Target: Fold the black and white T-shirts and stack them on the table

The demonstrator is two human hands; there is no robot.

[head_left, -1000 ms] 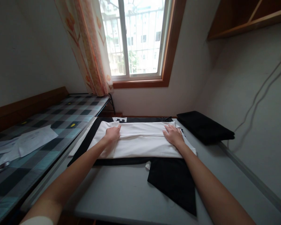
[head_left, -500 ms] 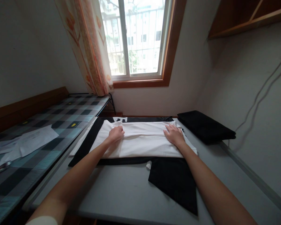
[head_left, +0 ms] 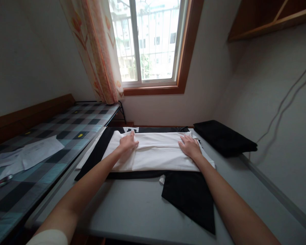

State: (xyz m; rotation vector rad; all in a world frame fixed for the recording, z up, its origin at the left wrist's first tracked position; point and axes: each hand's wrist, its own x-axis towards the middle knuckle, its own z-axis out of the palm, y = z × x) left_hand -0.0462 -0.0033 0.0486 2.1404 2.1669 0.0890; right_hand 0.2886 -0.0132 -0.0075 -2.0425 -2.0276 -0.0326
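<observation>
In the head view, I have the white cloth [head_left: 156, 158] lying over black fabric [head_left: 191, 200] on the grey bench [head_left: 132, 207]. At the cloth's ten o'clock, my left hand [head_left: 128, 141] rests, index extended; I cannot tell whether it pinches. Near two o'clock, my right hand [head_left: 190, 146] lies flat, fingers spread.

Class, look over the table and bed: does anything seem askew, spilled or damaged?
One thing looks askew: a black flap slants out over the table, past the straight near edge of the white cloth. The papers on the bed also lie crooked and overlapping. No spill or damage shows.
</observation>
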